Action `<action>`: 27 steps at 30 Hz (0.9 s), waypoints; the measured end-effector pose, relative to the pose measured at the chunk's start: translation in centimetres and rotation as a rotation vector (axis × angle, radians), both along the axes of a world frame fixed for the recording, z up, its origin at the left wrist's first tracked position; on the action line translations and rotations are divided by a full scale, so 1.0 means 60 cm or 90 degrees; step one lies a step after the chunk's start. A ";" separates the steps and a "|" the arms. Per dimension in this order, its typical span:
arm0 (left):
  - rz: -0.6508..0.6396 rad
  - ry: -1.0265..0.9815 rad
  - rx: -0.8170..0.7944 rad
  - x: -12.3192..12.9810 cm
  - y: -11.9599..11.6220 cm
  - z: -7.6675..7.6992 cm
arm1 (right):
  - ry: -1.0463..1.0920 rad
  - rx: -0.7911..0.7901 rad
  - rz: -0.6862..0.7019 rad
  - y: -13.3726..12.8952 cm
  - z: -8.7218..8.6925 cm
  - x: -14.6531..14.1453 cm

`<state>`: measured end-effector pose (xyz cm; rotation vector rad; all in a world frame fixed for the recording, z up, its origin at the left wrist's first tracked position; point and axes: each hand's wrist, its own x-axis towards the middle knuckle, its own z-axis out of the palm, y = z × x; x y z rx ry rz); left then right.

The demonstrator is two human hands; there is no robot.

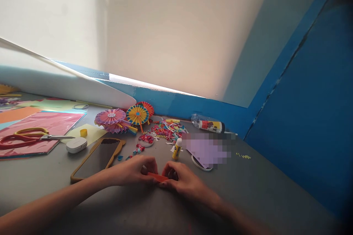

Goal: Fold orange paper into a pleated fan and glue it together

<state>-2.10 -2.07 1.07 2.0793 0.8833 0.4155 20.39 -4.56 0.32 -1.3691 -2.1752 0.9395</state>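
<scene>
A small strip of orange paper (pixel 157 177) is held between my two hands, low over the grey table. My left hand (pixel 138 170) pinches its left end between thumb and fingers. At the right end, my right hand (pixel 180 177) grips it the same way, fingers curled. The fingers hide part of the paper, so I cannot tell how it is folded. Just beyond my hands a yellow glue stick (pixel 177 149) stands upright. To the left lies a phone (pixel 96 159) in a brown case.
Paper scraps (pixel 168 130) lie heaped behind the glue stick. Folded paper rosettes (pixel 111 117) rest against the back. Red-handled scissors (pixel 33 137) lie on pink paper sheets (pixel 63 123). A white case (pixel 76 145), purple paper (pixel 206 150) and a glue bottle (pixel 211 125) are also there.
</scene>
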 end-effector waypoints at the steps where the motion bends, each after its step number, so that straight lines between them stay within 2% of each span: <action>1: 0.008 0.002 0.008 -0.001 -0.002 0.002 | 0.008 0.027 -0.010 -0.001 0.001 -0.002; 4: 0.000 0.012 0.045 0.001 -0.008 0.009 | 0.045 0.123 -0.035 -0.002 0.006 -0.005; 7: -0.049 0.004 0.071 0.008 -0.013 0.016 | 0.092 0.188 -0.011 -0.003 0.019 -0.003; 13: -0.024 0.000 0.252 0.017 -0.019 0.028 | 0.167 0.205 0.045 0.001 0.042 0.011; 20: -0.016 -0.035 0.301 0.018 -0.024 0.021 | 0.327 0.258 0.041 0.003 0.033 0.007; 27: -0.026 -0.032 0.334 0.021 -0.026 0.013 | 0.415 0.305 0.043 -0.004 0.023 0.001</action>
